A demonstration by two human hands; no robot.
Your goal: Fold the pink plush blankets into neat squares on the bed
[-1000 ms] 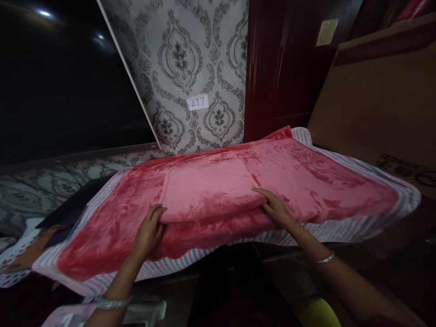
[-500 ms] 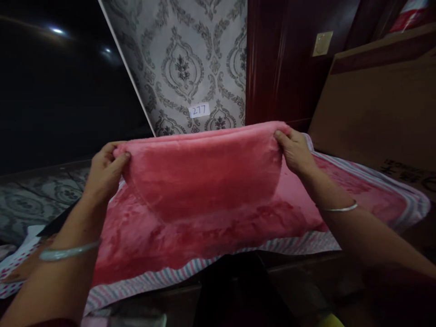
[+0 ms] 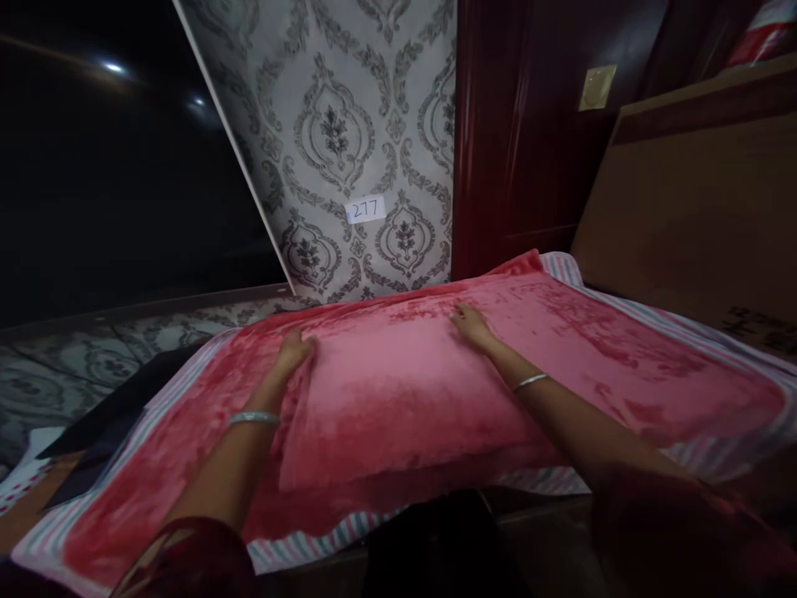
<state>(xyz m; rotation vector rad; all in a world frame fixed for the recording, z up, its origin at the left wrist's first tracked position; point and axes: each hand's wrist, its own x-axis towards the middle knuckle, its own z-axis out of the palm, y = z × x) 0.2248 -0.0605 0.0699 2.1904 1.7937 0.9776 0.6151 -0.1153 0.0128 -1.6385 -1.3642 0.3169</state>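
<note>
Patterned grey wallpaper [image 3: 336, 124] backs the work area, with a card reading 277 [image 3: 365, 209] stuck to it, a large dark screen [image 3: 124, 183] at left and a cardboard box [image 3: 697, 199] at right. Below, a red-pink plush spread [image 3: 180, 448] with a striped border covers the work surface; on its middle lies a folded pink cloth [image 3: 398, 399], near edge towards the wearer. Step in hand, judged from pose: placing or smoothing the folded cloth, both hands working its far side. Left hand [image 3: 295, 352] is at the far left corner, fingers bent and close together, thumb side inward. Right hand [image 3: 473, 325] is at the far right corner, palm down, fingers reaching forward, only narrowly spread. Whether either one pinches fabric cannot be told: fingertips are small and soft-edged in this view. Both arms extend forward from dark red sleeves, slightly converging, a bangle at each wrist. Next move, as judged, calls for level, even pressure at both corners; uneven pull could skew the layers or ruck the pile beneath.
</note>
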